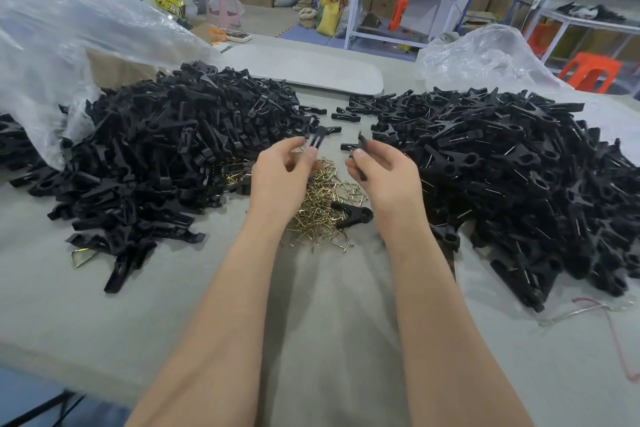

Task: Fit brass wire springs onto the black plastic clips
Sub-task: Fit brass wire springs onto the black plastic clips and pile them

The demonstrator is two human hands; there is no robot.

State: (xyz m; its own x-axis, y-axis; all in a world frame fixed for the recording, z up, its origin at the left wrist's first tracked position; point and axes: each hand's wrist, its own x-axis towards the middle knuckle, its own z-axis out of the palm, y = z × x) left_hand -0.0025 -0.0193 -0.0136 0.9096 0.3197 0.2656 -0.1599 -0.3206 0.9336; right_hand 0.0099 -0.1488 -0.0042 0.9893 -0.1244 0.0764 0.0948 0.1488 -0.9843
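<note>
Left hand: the left hand (280, 166) was raised over the middle of the desk (311, 315), its fingers curled, pinching a black clip piece (318, 138) at the fingertips. The piece was flat and forked at its far end.
Right hand: the right hand (384, 173) was level with the left and near it, thumb and fingers curled round a second clip piece (362, 144), narrow and matte, its tip pointing up.
Gap: the two pieces were apart, not touching.
Springs: the brass wire springs (322, 204) lay in a loose tangle on the desk directly under both hands. Each was thin shiny gold wire bent into an angular loop.
Lone clip: one black clip (349, 215) lay on the tangle's near right edge.
Left heap: a mound of clip halves (166, 156), long, flat and matte black, filled the desk's left side and touched the springs.
Right heap: a mound of clips (519, 177) covered the right side, thin wire glinting on many.
Stray spring: a single spring (83, 256) lay at the left mound's near foot.
Bags: a clear plastic bag (62, 45) sat at the far-left corner and another bag (485, 55) at the far right.
</note>
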